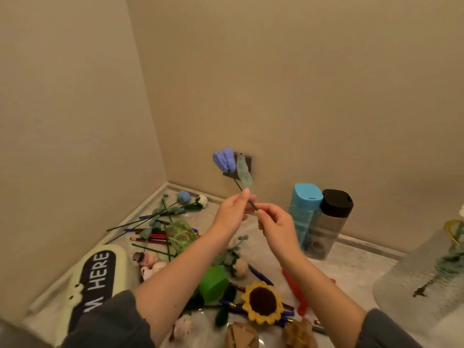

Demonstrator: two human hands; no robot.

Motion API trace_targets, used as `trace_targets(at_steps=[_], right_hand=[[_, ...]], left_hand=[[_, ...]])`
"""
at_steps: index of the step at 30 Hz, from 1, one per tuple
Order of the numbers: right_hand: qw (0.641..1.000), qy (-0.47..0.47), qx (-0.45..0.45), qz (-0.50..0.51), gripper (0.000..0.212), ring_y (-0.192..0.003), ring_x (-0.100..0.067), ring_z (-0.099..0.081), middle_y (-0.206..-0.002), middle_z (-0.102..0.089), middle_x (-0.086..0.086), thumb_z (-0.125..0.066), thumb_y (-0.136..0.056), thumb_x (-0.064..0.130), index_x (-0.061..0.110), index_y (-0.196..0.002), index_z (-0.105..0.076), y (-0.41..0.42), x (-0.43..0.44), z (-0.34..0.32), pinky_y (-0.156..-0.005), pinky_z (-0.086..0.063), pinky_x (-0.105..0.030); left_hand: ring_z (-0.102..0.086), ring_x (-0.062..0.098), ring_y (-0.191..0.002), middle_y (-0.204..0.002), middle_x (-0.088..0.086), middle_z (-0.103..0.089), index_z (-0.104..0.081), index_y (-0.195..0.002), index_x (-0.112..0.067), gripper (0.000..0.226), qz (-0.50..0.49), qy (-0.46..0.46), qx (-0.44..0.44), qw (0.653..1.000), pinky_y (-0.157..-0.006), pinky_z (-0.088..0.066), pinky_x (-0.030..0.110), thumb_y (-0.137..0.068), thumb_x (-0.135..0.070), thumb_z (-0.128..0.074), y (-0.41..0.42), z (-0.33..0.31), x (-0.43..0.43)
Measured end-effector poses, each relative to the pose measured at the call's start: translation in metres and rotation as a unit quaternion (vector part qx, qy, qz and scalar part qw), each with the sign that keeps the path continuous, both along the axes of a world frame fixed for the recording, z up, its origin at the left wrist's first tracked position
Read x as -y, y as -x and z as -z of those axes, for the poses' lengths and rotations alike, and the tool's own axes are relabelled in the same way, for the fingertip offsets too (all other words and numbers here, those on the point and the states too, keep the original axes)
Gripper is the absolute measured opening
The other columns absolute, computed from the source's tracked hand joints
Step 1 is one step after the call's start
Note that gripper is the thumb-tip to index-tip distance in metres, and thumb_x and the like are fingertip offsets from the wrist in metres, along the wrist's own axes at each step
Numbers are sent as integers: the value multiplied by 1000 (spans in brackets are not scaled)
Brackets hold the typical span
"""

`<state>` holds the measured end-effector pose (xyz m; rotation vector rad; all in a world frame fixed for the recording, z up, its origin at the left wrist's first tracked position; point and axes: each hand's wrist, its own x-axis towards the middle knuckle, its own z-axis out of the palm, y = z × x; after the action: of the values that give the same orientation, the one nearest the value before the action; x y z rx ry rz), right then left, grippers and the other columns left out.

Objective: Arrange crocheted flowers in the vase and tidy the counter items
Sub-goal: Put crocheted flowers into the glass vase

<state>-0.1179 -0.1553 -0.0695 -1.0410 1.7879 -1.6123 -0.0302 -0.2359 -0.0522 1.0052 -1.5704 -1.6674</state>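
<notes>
I hold a purple crocheted tulip upright above the counter, its pale green leaf beside the bloom. My left hand pinches the green stem just below the leaf, and my right hand pinches the stem's lower end. The frosted glass vase stands at the right edge with green stems inside it. A crocheted sunflower lies at the front. A blue flower and a white flower lie in the far corner with several other stems.
Pens and pencils lie scattered on the marble counter. A blue-capped bottle and a black-capped bottle stand by the back wall. A cream "HERE" pouch, a green cup, a red pen and wooden puzzles lie nearer me.
</notes>
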Motion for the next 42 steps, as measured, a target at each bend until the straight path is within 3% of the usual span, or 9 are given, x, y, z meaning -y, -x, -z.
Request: trace_targets(at_steps=[8, 13, 17, 20, 23, 26, 36, 38, 42], right_hand=[[991, -45, 40, -117, 22, -56, -9, -56, -66, -68, 0, -53, -92, 3, 20, -90, -68, -74, 87, -1, -49, -42, -19], [982, -108, 16, -152, 21, -62, -6, -58, -76, -70, -4, -52, -91, 4, 15, -92, -70, -100, 141, 9, -53, -44, -12], [970, -185, -37, -152, 18, -81, -7, -62, -87, -71, 3, -57, -88, 11, 18, -93, -73, -113, 185, 28, -69, -46, -17], [953, -254, -73, -148, 16, -84, -12, -63, -86, -71, 2, -59, -86, 16, 14, -89, -75, -115, 211, 48, -81, -51, -30], [942, -305, -82, -116, 24, -67, -19, -56, -72, -64, -15, -56, -83, 18, -1, -79, -69, -109, 230, 69, -68, -51, -36], [931, -347, -40, -110, 19, -64, -23, -60, -69, -63, -12, -54, -81, 19, 8, -70, -65, -102, 236, 82, -67, -54, -40], [913, -382, 114, -84, 16, -64, -22, -66, -94, -73, -18, -51, -95, 18, 5, -101, -60, -92, 238, 76, -58, -51, -28], [910, -379, 143, -88, 21, -64, -23, -66, -89, -73, -17, -49, -96, 16, 2, -106, -60, -91, 238, 77, -62, -52, -31], [907, -361, 192, -104, 30, -65, -23, -68, -88, -73, -15, -41, -94, 11, 2, -107, -66, -93, 234, 74, -66, -54, -32]], left_hand=[[-62, 22, -65, -66, 4, -66, -49, -87, -15, 26, -93, -5, 1, 996, -76, -53, 40, -105, -16, -30, -77, -11, 101], [-43, 13, -35, -54, 2, -43, -51, -91, -11, 27, -131, 22, 50, 990, -43, -41, 26, -105, -19, -29, -125, -14, 161], [-36, 13, -37, -53, 0, -43, -61, -96, -11, 33, -117, 43, 139, 982, -43, -28, 24, -104, -27, -33, -150, 11, 199], [-58, 36, -64, -77, 18, -65, -63, -90, -15, 35, -105, 93, 238, 961, -59, -39, 31, -103, -28, -33, -158, 36, 212], [-60, 31, -89, -94, 12, -63, -52, -87, -18, 31, -63, 143, 343, 926, -78, -46, 35, -103, -32, -30, -163, 61, 219], [-57, 28, -92, -100, 11, -59, -48, -103, -10, 30, -8, 177, 436, 882, -77, -46, 36, -102, -36, -33, -161, 81, 222], [-43, 31, -123, -132, 15, -39, -41, -128, -7, 48, 57, 200, 558, 803, -98, -42, 37, -90, -29, -59, -149, 105, 233], [-49, 30, -117, -126, 13, -48, -47, -121, -9, 43, 69, 185, 553, 809, -88, -45, 36, -87, -29, -62, -147, 103, 234], [-62, 25, -92, -102, 11, -63, -49, -95, -12, 28, 112, 94, 461, 875, -66, -44, 29, -75, -23, -65, -141, 103, 230]])
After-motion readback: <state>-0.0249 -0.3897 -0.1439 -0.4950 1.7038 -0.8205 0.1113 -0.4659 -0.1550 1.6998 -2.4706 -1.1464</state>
